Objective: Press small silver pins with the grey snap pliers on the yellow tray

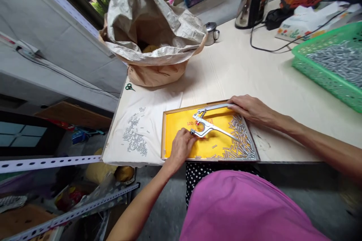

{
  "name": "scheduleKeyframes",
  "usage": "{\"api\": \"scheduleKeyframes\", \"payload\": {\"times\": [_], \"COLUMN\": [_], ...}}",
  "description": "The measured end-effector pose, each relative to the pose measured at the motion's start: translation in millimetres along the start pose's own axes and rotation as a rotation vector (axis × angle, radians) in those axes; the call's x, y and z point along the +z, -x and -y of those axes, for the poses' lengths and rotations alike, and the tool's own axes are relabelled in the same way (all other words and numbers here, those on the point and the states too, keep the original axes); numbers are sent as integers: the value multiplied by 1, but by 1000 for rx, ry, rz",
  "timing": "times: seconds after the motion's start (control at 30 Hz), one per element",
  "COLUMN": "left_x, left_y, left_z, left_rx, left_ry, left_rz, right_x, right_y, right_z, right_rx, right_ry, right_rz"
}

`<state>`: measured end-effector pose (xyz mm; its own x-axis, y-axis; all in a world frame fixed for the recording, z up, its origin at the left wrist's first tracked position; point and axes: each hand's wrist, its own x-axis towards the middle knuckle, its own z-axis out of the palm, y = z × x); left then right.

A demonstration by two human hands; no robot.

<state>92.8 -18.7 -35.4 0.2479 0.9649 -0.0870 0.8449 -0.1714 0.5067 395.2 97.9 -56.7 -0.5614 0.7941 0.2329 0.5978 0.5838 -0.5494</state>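
Note:
A silver plier-like tool [208, 126] with two long handles, a small spring and a curved jaw is held over a shallow tray [163, 130] lined in yellow. My right hand [247, 107] is closed around the end of its upper handle, at the tray's far edge. At the tip of the curved jaw, the fingers of my left hand [181, 146] are pinched together. Whatever lies between them is too small or hidden to make out. Many small metal pins [240, 145] are heaped in the tray's right end, under the lower handle.
More pins [135, 137] lie on white cloth to the left, near green-handled scissors [130, 87]. A large open sack [158, 69] stands behind. Further back are a metal cup [210, 34] and kettle [252, 2]. A green basket [325, 83] of metal pieces sits right.

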Motion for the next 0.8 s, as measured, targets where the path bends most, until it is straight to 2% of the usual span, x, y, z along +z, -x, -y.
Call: {"api": "scheduleKeyframes", "payload": {"times": [0.07, 0.1, 0.13, 0.2, 0.23, 0.3, 0.33, 0.43, 0.57, 0.67, 0.8], "left_x": [-6, -11, -18, -36, -47, -68, -77, -96, -103, -103, -99], "left_y": [6, 8, 10, 13, 13, 13, 14, 17, 24, 28, 26], "left_z": [-3, -1, 5, 26, 41, 75, 91, 129, 151, 156, 157], "left_rx": [51, 55, 36, -51, -106, -186, -218, -252, -209, -171, -132], "left_ry": [105, 144, 157, 82, 3, -214, -322, -531, -637, -678, -618], "left_rz": [76, 75, 29, -156, -267, -364, -354, -178, -5, 24, -72], "right_x": [-3, -3, -2, 3, 7, 14, 17, 26, 32, 32, 27], "right_y": [5, 7, 8, 9, 9, 5, 2, -9, -22, -26, -28], "right_z": [-4, -7, -9, -13, -14, -11, -9, 0, 5, 7, 12], "right_rx": [23, 30, 30, 11, -7, -48, -70, -120, -138, -142, -158], "right_ry": [-17, -23, -20, -7, 1, 20, 31, 57, 59, 79, 97], "right_rz": [-29, -36, -43, -44, -36, -13, 1, 34, 63, 94, 109]}}
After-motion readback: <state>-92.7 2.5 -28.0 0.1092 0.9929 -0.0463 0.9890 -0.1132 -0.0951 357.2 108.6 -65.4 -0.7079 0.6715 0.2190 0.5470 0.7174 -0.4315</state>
